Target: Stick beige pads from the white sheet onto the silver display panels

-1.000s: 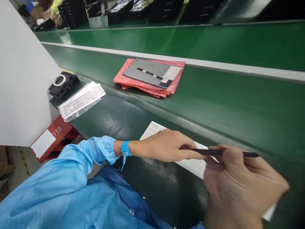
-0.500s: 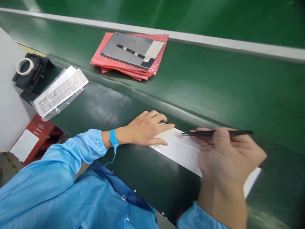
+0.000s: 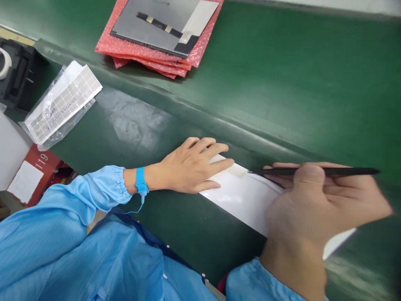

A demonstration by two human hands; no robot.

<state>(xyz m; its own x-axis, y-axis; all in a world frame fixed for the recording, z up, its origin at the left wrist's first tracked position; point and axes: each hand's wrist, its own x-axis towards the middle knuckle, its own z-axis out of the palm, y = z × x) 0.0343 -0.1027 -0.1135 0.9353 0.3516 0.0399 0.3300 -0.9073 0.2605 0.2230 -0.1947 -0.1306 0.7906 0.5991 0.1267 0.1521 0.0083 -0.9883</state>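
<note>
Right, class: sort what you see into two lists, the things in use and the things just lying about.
In use: left hand flat on the white sheet; right hand holding black tweezers.

Lying about: grey panel on red bubble wrap, bagged label sheet, tape roll.

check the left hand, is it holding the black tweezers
No, the left hand lies flat on the white sheet; the right hand grips the black tweezers.
</note>
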